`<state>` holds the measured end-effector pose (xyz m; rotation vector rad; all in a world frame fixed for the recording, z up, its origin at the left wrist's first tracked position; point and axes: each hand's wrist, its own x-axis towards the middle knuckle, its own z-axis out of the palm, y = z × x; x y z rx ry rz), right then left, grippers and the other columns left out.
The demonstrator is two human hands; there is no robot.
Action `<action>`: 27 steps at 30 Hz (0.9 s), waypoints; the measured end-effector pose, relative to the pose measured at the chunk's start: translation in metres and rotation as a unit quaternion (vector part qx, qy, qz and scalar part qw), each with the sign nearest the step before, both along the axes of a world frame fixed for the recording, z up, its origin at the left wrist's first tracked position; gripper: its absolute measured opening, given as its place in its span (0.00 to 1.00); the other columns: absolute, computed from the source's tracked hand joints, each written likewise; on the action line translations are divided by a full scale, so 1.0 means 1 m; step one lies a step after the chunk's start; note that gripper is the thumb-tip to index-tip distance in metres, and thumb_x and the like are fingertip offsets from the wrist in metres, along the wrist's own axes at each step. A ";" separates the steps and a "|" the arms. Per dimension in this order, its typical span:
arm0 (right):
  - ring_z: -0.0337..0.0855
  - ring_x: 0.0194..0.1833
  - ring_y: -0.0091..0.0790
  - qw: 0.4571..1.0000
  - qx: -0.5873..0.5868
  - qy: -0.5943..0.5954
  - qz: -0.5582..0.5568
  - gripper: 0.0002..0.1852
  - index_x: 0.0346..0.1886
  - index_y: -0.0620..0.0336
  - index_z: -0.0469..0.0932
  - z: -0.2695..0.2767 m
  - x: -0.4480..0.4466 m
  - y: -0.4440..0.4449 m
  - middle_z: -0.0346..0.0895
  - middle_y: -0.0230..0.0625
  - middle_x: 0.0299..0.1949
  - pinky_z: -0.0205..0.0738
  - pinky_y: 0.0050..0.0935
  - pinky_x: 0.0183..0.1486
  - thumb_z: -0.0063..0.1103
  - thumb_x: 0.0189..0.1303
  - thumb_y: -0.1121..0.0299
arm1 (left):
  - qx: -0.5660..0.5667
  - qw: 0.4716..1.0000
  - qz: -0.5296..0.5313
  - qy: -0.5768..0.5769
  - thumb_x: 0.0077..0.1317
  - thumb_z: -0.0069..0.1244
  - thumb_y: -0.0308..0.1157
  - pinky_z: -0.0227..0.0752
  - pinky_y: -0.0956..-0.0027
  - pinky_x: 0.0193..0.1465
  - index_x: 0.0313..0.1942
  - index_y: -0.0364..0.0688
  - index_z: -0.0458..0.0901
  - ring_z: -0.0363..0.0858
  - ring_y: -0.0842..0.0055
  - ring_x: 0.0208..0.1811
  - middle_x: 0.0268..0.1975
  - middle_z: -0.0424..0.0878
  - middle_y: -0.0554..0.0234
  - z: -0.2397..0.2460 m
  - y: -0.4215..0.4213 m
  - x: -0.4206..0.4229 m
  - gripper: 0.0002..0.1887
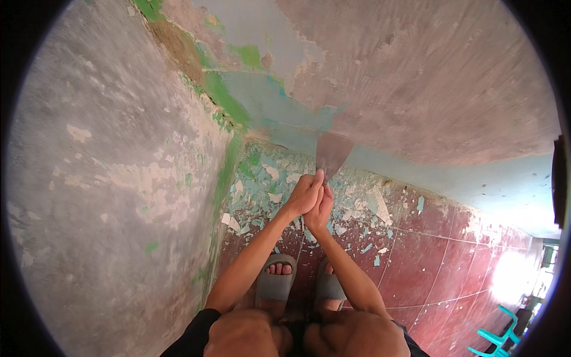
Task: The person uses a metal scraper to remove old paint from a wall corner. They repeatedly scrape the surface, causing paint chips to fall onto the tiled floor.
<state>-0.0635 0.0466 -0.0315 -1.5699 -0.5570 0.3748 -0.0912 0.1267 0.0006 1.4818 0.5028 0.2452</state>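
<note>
Both of my hands are closed together around the lower end of a wide-bladed paint scraper [335,151]. My left hand [308,194] lies over the grip with its thumb pointing up along the blade. Beside and partly under it, my right hand [320,212] wraps the same handle, which the fingers hide. The scraper's broad edge meets the lower wall, where a band of pale blue paint [285,105] borders bare plaster [428,89]. Whether the edge presses on the paint cannot be seen.
Paint flakes [357,196] litter the red tiled floor [428,259] along the wall's foot. A second scraped wall [111,178] rises close on my left, with green paint [227,102] in the corner. My sandalled feet [276,279] are below. A turquoise plastic chair [502,332] stands far right.
</note>
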 end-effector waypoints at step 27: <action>0.76 0.43 0.43 1.000 0.000 -0.002 0.003 0.18 0.47 0.71 0.72 0.000 0.008 0.002 0.75 0.48 0.39 0.67 0.34 0.47 0.35 0.68 0.66 | -0.007 1.000 -0.030 0.001 0.73 0.22 0.54 0.69 0.69 0.38 0.20 0.34 0.79 0.75 0.75 0.26 0.21 0.78 0.60 0.020 0.005 0.005 0.38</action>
